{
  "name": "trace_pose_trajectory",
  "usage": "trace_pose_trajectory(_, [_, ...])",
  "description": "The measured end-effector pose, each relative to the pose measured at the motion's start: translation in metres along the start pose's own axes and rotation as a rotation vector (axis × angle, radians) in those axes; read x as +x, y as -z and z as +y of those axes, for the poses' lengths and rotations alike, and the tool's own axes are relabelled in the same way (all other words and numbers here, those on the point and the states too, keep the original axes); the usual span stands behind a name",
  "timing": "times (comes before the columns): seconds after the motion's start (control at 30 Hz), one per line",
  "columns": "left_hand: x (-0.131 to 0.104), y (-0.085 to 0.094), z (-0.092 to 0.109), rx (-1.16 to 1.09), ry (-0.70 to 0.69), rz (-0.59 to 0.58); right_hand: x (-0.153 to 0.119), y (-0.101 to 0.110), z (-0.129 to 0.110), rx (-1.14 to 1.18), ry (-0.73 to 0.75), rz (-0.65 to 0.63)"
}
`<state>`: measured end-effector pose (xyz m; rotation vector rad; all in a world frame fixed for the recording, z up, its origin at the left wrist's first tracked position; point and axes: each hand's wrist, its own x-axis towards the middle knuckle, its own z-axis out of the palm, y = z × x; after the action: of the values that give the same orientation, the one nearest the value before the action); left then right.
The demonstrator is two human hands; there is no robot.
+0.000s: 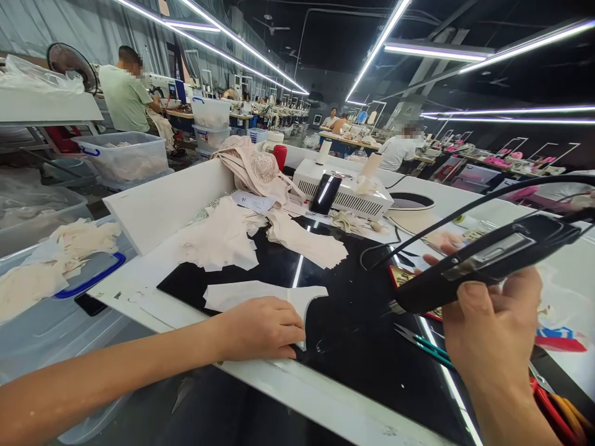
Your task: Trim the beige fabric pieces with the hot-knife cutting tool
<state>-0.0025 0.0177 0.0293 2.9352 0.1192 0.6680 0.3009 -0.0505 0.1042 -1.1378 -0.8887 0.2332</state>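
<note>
My left hand (264,327) lies on a thin white cut piece of fabric (251,293), its fingers and thumb drawn together over the near edge. This piece is spread on a glossy black board (353,334). In my right hand (495,322) is a black corded handheld tool (483,260) with a metal plate on its side, lifted above the board and tilted down to the left. Fingertips show past its far side. Below the tool, teal-handled snips (427,347) lie on the board. More cut fabric pieces (223,235) are heaped beyond my left hand.
Behind the board stand a white vented machine (346,186), a phone (325,193) and beige lace garments (255,167). Red-handled scissors (553,409) lie at lower right. Plastic bins (125,155) stand left. A cord (446,217) arches rightward. Other people work at sewing machines farther off.
</note>
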Motion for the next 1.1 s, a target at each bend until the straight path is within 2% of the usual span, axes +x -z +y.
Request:
trace_pose_trajectory(0.13, [0.006,-0.009,0.0,0.071,-0.095,-0.005,-0.003,-0.022,-0.004,0.092,0.063,-0.03])
trace_pose_trajectory(0.23, [0.008,-0.016,0.0,0.092,-0.089,0.026,-0.008,-0.028,-0.005,0.079,0.106,-0.073])
trace_pose_trajectory(0.33, [0.008,-0.019,0.003,-0.032,0.006,0.088,-0.022,-0.032,-0.006,0.099,0.108,-0.195])
trace_pose_trajectory(0.43, [0.008,-0.016,0.007,-0.257,0.177,0.132,-0.045,-0.041,-0.01,0.234,0.085,-0.279])
trace_pose_trajectory(0.53, [0.008,-0.013,0.01,-0.4,0.29,0.137,-0.07,-0.057,-0.017,0.409,0.054,-0.27])
trace_pose_trajectory(0.67, [0.008,-0.013,0.01,-0.46,0.325,0.136,-0.088,-0.075,-0.022,0.488,0.04,-0.265])
trace_pose_trajectory(0.83, [0.007,-0.018,0.008,-0.496,0.331,0.15,-0.09,-0.085,-0.02,0.491,0.025,-0.235])
trace_pose_trajectory(1.1, [0.007,-0.02,0.009,-0.516,0.314,0.172,-0.091,-0.087,-0.018,0.476,0.018,-0.244])
